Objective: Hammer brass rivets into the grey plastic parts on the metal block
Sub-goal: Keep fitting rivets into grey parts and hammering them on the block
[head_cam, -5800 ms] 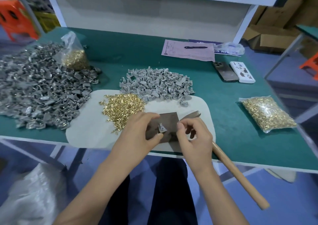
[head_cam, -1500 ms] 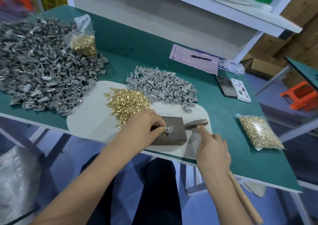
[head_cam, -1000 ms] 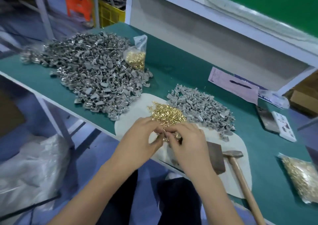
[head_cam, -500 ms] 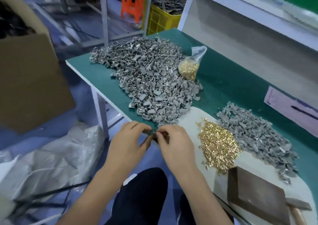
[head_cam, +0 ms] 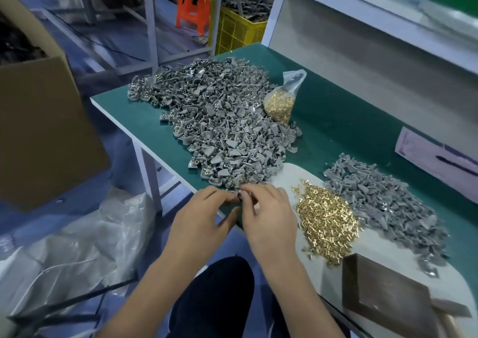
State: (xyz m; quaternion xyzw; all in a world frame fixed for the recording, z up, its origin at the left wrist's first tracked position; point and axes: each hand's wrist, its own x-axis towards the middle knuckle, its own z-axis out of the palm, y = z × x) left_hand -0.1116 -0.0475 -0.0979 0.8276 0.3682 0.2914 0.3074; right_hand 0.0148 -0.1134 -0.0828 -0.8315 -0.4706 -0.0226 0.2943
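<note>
step: both hands meet at worktop's front edge, left hand (head_cam: 204, 217) loosely curled, right hand (head_cam: 266, 213) pinching a small grey plastic part (head_cam: 241, 195) | metal block (head_cam: 385, 286) bare, front-right | next: likely drop part on big pile (head_cam: 219, 123), fetch another

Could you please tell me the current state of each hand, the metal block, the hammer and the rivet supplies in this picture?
left hand: fingers curled at the big pile's near edge; hold unclear
right hand: fingertips pinch a small grey part
metal block: bare, nothing on it
hammer: lying beside the block, unheld
loose brass rivets: heaped on the white mat
rivet bag: upright against the big pile
</note>
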